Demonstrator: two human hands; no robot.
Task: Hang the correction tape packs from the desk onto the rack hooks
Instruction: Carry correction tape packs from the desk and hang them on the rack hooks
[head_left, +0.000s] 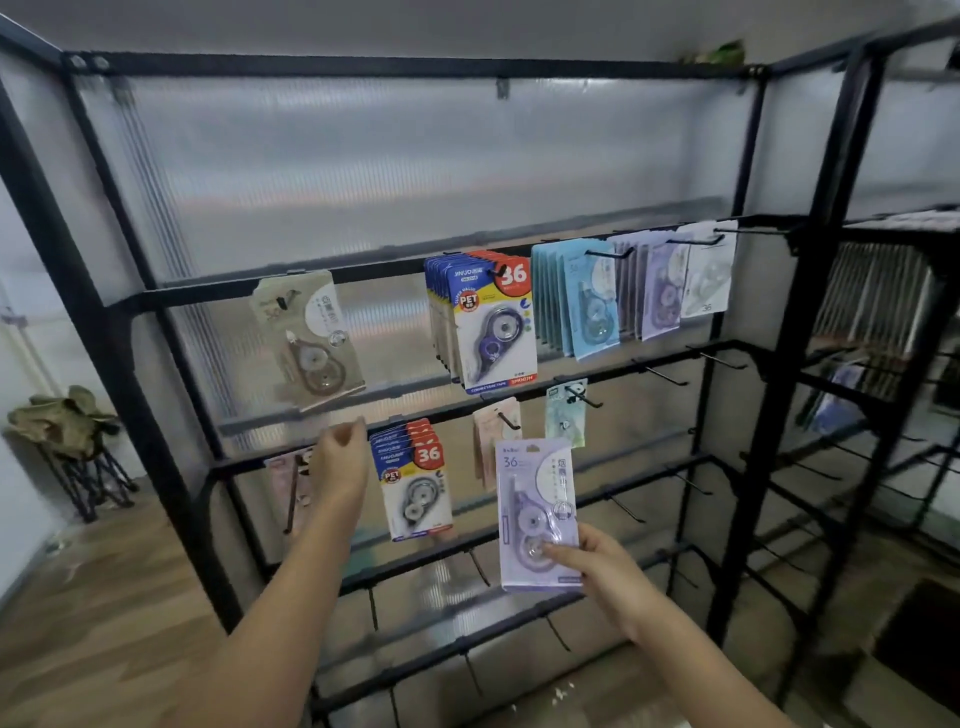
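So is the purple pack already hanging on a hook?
No, the purple pack is held up in the right hand, in front of the rack and not on any hook.

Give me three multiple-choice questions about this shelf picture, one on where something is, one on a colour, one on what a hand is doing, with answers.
1. Where does the beige pack hang?
A. Left of the blue-and-yellow packs
B. Right of the white pack
C. On the lowest bar

2. What colour is the pack in the right hand?
A. Red
B. Lilac
C. Green

3. What is the left hand doing?
A. Holding two packs
B. Resting on the floor
C. Raised at the rack, holding no pack

Answers: 1 A, it hangs alone toward the left of that bar. 2 B, its card is pale purple. 3 C, its fingers are curled near a bar with nothing in the grip.
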